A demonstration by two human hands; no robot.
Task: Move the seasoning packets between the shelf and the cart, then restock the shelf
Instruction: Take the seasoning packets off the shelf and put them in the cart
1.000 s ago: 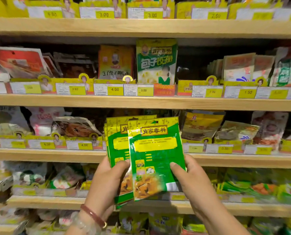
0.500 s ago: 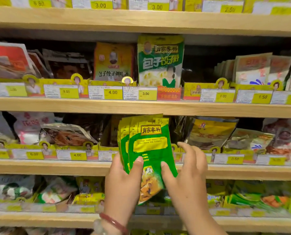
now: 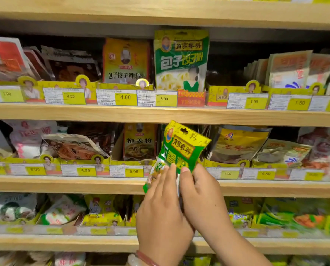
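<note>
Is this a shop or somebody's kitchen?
Most likely a shop. Wooden shelves hold rows of seasoning packets, each row has yellow price tags, and both hands hold a green packet up to the shelf.

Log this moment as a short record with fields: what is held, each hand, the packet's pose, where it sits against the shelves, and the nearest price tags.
held item: green and yellow seasoning packet
left hand: left hand grips the packet's lower part, fingers over its front
right hand: right hand pinches the lower right edge
packet pose: tilted, top leaning right, hang hole up
position: in front of the middle shelf, between the brown ginger powder packet and the yellow five-spice packet
nearby price tags: 5.00 tag to its left, 1.00 tag to its right
</note>
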